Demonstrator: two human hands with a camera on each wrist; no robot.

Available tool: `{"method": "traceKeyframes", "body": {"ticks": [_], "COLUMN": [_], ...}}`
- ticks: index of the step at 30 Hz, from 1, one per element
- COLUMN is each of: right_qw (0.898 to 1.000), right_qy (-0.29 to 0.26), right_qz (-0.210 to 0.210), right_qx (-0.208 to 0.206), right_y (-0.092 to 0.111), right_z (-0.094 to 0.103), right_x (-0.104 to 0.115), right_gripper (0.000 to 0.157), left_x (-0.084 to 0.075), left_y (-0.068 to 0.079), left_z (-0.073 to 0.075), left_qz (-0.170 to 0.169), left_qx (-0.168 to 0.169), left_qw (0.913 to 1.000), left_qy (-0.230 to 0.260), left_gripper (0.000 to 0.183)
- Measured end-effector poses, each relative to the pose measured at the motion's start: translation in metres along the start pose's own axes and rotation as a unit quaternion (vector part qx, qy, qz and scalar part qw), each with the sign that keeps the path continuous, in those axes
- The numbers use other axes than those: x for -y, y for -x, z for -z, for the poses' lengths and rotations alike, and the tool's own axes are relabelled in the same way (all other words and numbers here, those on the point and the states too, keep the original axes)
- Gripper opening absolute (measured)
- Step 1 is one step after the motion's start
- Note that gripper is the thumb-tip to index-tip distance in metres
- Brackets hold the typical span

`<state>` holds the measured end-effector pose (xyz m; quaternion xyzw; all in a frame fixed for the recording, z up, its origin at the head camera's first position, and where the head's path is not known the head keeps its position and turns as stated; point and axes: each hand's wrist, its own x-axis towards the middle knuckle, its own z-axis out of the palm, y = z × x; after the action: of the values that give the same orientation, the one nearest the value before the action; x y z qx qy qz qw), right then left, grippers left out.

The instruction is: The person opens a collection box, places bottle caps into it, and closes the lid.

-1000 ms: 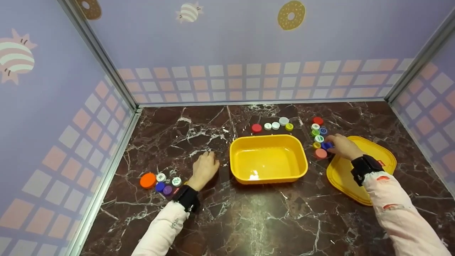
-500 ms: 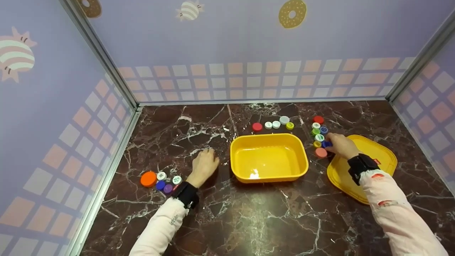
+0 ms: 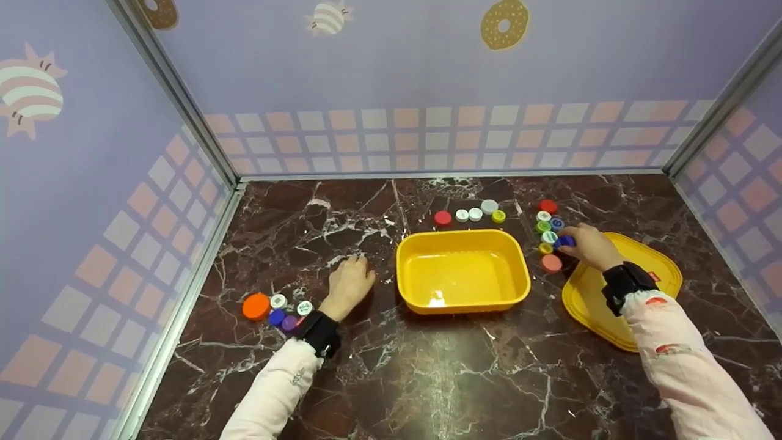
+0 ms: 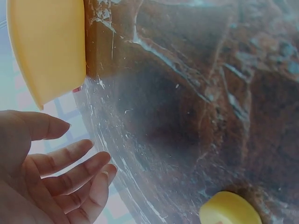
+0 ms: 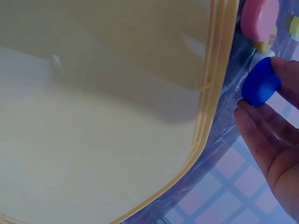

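Observation:
A blue bottle cap [image 5: 259, 83] is pinched between the thumb and fingers of my right hand [image 3: 591, 245], by the near-left edge of the yellow lid [image 3: 620, 293]. Beside it lie a pink cap [image 3: 551, 263], a small yellow cap [image 3: 545, 249], a white cap [image 3: 549, 238] and several more in a column. My left hand [image 3: 350, 282] hovers palm-in with loosely bent fingers and nothing in them, as the left wrist view shows. It is left of the yellow box [image 3: 462, 275], whose inside holds nothing. A yellow cap [image 4: 230, 209] lies on the table near that hand.
Behind the box runs a row of caps, with a red cap [image 3: 443, 218] at its left end. Left of my left wrist sit an orange cap [image 3: 256, 307], a purple cap [image 3: 289, 323] and several others. Patterned walls [image 3: 427, 140] enclose the marble table [image 3: 427, 379].
My right hand has taken hold of the blue cap and raised it slightly away from its neighbours. The left hand has stayed nearly in place.

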<state>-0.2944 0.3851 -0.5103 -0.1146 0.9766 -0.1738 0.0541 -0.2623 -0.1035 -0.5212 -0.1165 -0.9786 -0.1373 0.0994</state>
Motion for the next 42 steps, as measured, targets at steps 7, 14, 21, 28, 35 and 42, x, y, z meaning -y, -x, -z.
{"method": "traceKeyframes", "body": {"ticks": [7, 14, 21, 28, 35, 42], "right_qw": [0.999, 0.993, 0.988, 0.983, 0.98, 0.977], "right_qy": [-0.005, -0.007, -0.017, 0.007, 0.048, 0.085], "right_qz": [0.027, 0.098, 0.146, 0.18, 0.191, 0.194], "right_qx": [-0.029, -0.066, -0.044, -0.021, 0.014, 0.038], "right_y": [0.0, -0.002, -0.009, -0.017, -0.031, -0.041], "right_z": [0.01, 0.023, 0.025, 0.013, -0.002, -0.014], "right_x": [0.018, 0.056, 0.096, 0.119, 0.132, 0.139], "right_gripper": [0.038, 0.036, 0.036, 0.036, 0.031, 0.027], "left_x": [0.002, 0.004, 0.002, 0.002, 0.003, 0.005], "left_y": [-0.001, 0.001, 0.0, 0.0, 0.0, 0.0], "left_z": [0.001, 0.005, 0.003, 0.002, 0.001, 0.002], "left_qz": [0.005, 0.003, 0.0, 0.005, 0.007, -0.005], "left_qx": [0.009, -0.008, -0.016, -0.011, 0.006, -0.016], "left_qw": [0.9999, 1.0, 0.9999, 0.9999, 1.0, 0.9999], "left_qy": [-0.004, -0.003, -0.005, -0.002, 0.002, -0.001], "left_gripper": [0.022, 0.023, 0.024, 0.024, 0.028, 0.022]}}
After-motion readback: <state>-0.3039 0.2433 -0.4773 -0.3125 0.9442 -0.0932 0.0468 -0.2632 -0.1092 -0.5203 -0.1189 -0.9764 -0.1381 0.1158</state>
